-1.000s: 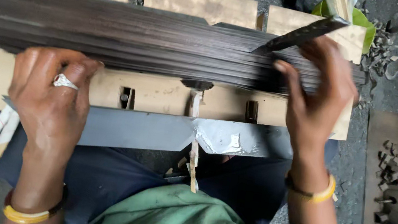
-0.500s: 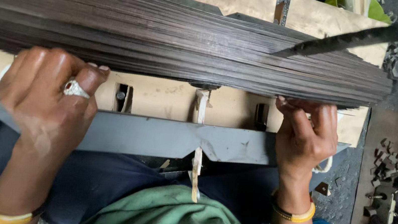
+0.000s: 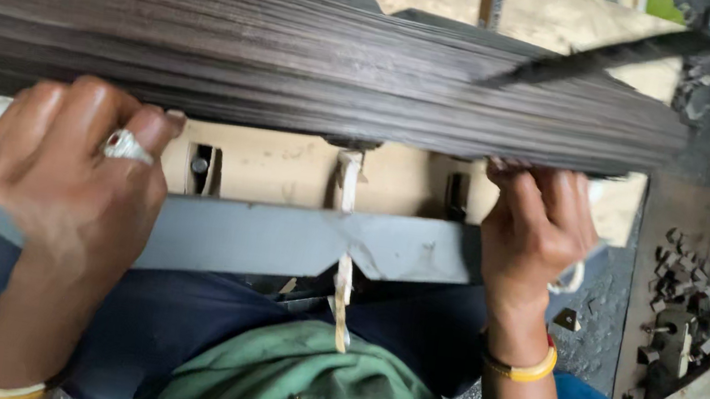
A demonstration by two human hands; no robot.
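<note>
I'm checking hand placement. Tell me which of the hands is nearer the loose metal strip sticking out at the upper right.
Right. The right hand sits just below the metal strip; the left hand grips the stack's far end.

No packages, labels, signs or screens are seen in this view.
</note>
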